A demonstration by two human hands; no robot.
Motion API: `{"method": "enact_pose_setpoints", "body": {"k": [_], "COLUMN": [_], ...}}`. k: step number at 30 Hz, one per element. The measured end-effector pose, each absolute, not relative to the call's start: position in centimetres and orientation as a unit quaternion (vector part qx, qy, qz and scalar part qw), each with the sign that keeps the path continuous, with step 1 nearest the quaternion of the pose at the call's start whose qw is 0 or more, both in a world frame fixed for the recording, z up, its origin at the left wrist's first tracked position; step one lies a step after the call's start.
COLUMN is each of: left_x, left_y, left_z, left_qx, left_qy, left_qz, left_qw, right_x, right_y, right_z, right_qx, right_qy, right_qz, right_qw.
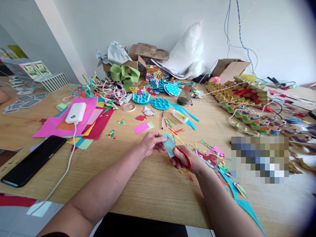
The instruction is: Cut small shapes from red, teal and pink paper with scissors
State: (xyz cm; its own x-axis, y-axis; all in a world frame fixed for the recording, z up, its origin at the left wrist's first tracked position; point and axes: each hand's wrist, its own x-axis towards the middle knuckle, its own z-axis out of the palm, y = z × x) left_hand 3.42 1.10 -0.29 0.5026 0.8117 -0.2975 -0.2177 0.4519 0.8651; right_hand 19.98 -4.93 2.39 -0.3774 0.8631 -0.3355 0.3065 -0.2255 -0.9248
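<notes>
Between thumb and fingers, my left hand [151,144] pinches the edge of a small light blue piece of paper [169,144]. My right hand [189,158] grips red-handled scissors [185,158] at the paper's right side; the blades are mostly hidden behind the paper and fingers. Just beyond the hands lie thin coloured paper strips [174,131], a pen [162,120] and a white glue bottle [180,116]. A pink paper piece [141,128] and a white fish cutout [149,111] are farther left.
At left are a stack of coloured paper [98,123], a white power bank [76,112] with its cable, and a black phone [34,159]. Paper scraps [229,181] spread beside my right forearm. Blue scalloped discs [160,103], a glass jar [185,93] and painted egg cartons [256,118] stand farther back.
</notes>
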Motion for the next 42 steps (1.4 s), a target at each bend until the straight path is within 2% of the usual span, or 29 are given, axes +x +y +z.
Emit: {"method": "enact_pose_setpoints", "body": {"k": [42], "left_x": [3.28], "left_y": [1.29], "left_z": [-0.38], "left_qx": [0.405], "left_qy": [0.367], "left_qz": [0.306], "left_qw": [0.779], "right_x": [20.03], "right_y": [-5.10], "right_z": [2.39], "right_qx": [-0.538], "right_qy": [-0.565], "right_qz": [0.575], "right_qw": [0.247]}}
